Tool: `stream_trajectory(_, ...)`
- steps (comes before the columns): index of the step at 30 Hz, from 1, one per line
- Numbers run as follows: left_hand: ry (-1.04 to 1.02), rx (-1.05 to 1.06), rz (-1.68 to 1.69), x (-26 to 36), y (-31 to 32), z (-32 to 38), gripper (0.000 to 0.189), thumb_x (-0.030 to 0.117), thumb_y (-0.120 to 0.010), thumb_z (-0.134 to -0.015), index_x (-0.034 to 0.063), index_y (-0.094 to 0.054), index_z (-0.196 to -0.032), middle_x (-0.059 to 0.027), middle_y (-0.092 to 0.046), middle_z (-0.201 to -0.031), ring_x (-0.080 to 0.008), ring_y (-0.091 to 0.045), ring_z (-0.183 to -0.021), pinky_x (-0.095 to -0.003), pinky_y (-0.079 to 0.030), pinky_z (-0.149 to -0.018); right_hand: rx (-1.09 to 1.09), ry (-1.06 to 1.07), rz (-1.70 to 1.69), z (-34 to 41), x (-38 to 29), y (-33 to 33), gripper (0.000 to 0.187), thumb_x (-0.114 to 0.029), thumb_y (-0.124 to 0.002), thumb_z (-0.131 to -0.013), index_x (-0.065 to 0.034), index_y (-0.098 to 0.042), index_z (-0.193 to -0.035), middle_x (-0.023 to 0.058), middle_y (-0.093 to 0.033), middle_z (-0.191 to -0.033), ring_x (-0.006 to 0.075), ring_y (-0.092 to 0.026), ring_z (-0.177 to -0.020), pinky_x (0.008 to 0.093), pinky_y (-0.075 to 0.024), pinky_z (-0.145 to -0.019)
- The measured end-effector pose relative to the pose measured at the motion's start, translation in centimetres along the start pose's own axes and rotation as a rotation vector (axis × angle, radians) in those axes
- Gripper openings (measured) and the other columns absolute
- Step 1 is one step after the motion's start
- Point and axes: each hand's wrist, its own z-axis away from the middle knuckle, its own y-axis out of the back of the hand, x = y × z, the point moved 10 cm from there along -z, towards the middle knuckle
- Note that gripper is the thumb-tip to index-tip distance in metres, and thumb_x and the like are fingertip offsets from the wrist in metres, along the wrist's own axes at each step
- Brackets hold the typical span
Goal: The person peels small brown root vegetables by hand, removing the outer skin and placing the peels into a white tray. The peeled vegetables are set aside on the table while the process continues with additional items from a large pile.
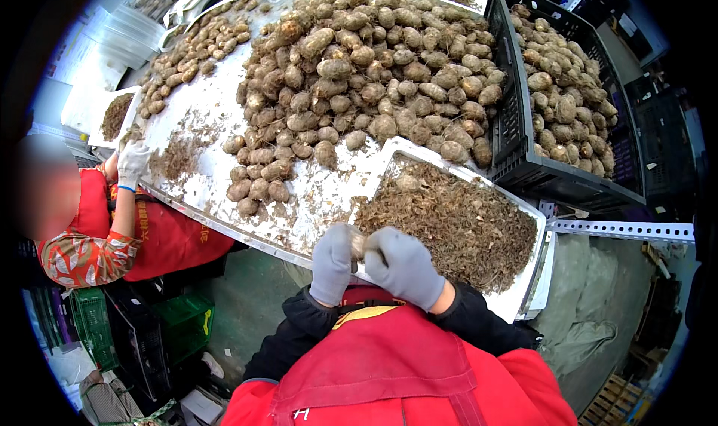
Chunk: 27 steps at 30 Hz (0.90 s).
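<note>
My left hand (332, 263), in a grey knitted glove, is closed around a small taro corm (357, 243) at the table's near edge. Curled against the corm's right side is my right hand (403, 266), gloved the same way; whether it grips the corm or a bit of its skin is hidden. Just beyond my hands, a white foam tray (533, 215) holds a thick layer of brown fibrous peelings (449, 224). One corm (408, 183) lies on those peelings. A small group of corms (258, 190) sits on the white tabletop (314, 196) to the left.
A large heap of taro corms (370, 72) covers the table's middle. At right stands a black plastic crate (519, 128) full of corms, above a perforated metal bar (622, 229). A co-worker (129, 224) with gloved hands is at left, near another pile of corms (185, 61).
</note>
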Motion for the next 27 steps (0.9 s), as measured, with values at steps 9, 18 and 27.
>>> stream_trajectory(9,0.389,-0.170,0.833,-1.6,-1.6,-0.4,0.035,0.035,-0.047,-0.105,0.0038,-0.055,-0.117,-0.0101,-0.063,-0.090,-0.0161,-0.062,-0.073,-0.0254,-0.048,-0.061,-0.027,-0.169,0.205,0.3,2.5,3.6,0.008,-0.015,-0.068,-0.088,-0.0096,-0.068,-0.093,0.0102,-0.066,-0.084,0.0300,-0.067,-0.077,0.0387,-0.0530,-0.068)
stream_trajectory(18,0.104,-0.102,0.157,2.0,0.1,-1.1,0.055,0.014,-0.079,-0.081,-0.0019,-0.054,-0.127,-0.0083,-0.061,-0.113,-0.0134,-0.059,-0.102,-0.0263,-0.047,-0.093,0.086,-0.045,0.117,-0.2,1.3,4.4,0.014,-0.013,-0.065,-0.090,-0.0099,-0.071,-0.102,0.0097,-0.067,-0.091,0.0293,-0.067,-0.079,0.0371,-0.0523,-0.068)
stream_trajectory(27,-0.196,-0.136,-0.121,3.8,-0.5,-0.5,0.051,0.006,-0.079,-0.073,0.0032,-0.064,-0.122,-0.0117,-0.059,-0.111,-0.0252,-0.058,-0.107,-0.0335,-0.048,-0.092,0.104,0.000,0.072,-1.1,-0.8,3.7,0.016,-0.015,-0.069,-0.087,-0.0098,-0.071,-0.102,0.0097,-0.067,-0.090,0.0289,-0.067,-0.072,0.0356,-0.0529,-0.063)
